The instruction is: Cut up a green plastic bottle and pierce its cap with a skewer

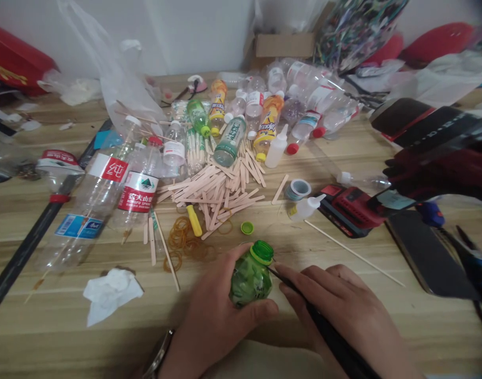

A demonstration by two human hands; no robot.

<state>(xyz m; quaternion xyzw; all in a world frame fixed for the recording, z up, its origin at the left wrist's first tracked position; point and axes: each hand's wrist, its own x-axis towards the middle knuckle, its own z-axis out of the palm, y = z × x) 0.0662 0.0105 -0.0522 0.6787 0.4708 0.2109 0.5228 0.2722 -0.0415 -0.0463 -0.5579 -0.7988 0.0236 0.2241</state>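
My left hand (215, 310) is closed round a small green plastic bottle (252, 279), which stands uncapped with its neck up near the table's front edge. A slim black tool with a thin pointed tip (323, 322) lies in my right hand (343, 297), gripped by the fingers. Its tip is at the bottle's shoulder, just below the neck ring; whether it pierces the plastic I cannot tell. Beyond the bottle lies a green cap (247, 228). Rubber bands (182, 234) and a yellow-handled tool (194, 220) are to the left of that cap.
Wooden craft sticks (213, 189) are heaped mid-table, with several plastic bottles (254, 100) behind them. Joined bottles (94, 195) and a crumpled tissue (112, 292) lie left. To the right are a red-and-black power drill (434, 152), a glue bottle (304, 208), tape (298, 189) and a phone (430, 255).
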